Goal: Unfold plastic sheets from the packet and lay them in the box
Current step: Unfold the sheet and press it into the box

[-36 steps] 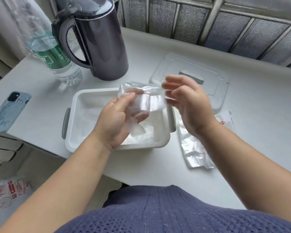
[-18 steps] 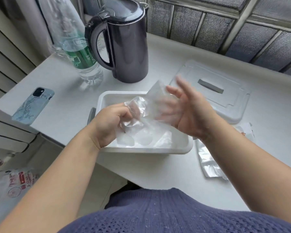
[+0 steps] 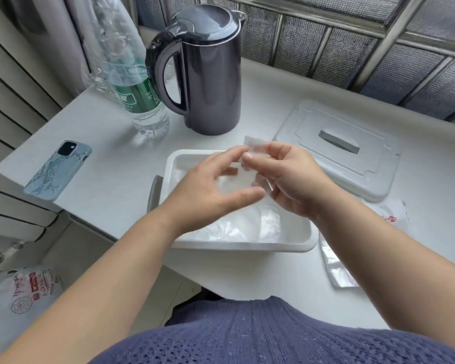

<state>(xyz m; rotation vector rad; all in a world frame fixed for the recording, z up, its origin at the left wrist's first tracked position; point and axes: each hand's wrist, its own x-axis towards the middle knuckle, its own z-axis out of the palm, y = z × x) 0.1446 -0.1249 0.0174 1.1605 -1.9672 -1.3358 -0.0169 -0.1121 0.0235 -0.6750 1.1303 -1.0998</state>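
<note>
The white box [image 3: 237, 246] on the surface [image 3: 121, 164] contains crumpled clear sheets [image 3: 268, 224]. Above it, the right hand [image 3: 289, 179] pinches a plastic sheet [image 3: 255, 145]. The left hand [image 3: 208, 187] is spread loosely, its fingertips at the sheet. The lid [image 3: 352, 158] and packet [image 3: 336, 269] lie to the right of the box.

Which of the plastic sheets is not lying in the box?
The folded sheet pinched in the right hand above the box; the other sheets lie inside it.

The left hand [image 3: 208, 190] and right hand [image 3: 286, 179] hide most of the sheet [image 3: 255, 143]. The right forearm covers part of the packet [image 3: 336, 269].
</note>
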